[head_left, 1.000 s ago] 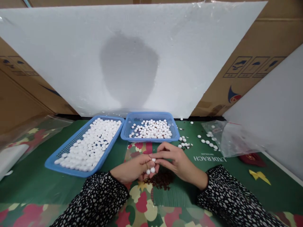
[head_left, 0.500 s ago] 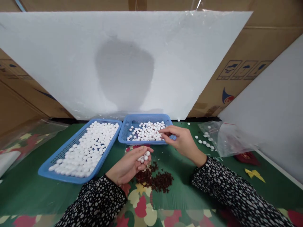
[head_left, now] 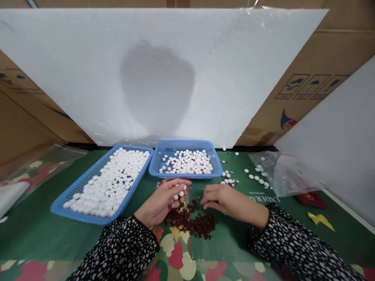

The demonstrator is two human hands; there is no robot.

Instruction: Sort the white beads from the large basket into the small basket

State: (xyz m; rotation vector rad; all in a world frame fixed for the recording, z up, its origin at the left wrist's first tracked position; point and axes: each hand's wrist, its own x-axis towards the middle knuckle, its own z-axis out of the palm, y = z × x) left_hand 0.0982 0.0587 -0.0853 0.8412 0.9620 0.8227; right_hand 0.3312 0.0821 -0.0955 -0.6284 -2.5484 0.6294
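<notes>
Cupped around several white balls (head_left: 179, 192), my left hand (head_left: 164, 198) is above the table in front of the small blue basket (head_left: 187, 176). Beneath and beside it lies a pile of dark reddish-brown bits (head_left: 202, 225). My right hand (head_left: 224, 200) hovers just right of that pile, its fingers curled together; whether anything sits between the fingertips is hidden. White balls (head_left: 191, 160) mixed with a few dark specks cover part of the small basket. A longer blue basket (head_left: 84, 220) at the left is filled with many more white balls.
Loose white balls (head_left: 256, 178) lie on the green table cover (head_left: 234, 246) at the right, near a clear plastic bag (head_left: 281, 175), a dark red packet (head_left: 312, 199) and a yellow scrap (head_left: 320, 220). A white board (head_left: 222, 78) leans against cardboard behind. Another plastic bag (head_left: 38, 164) is at left.
My right hand has come away from the small basket, down toward the table beside the dark pile. My left hand stays in about the same place, still holding white balls.
</notes>
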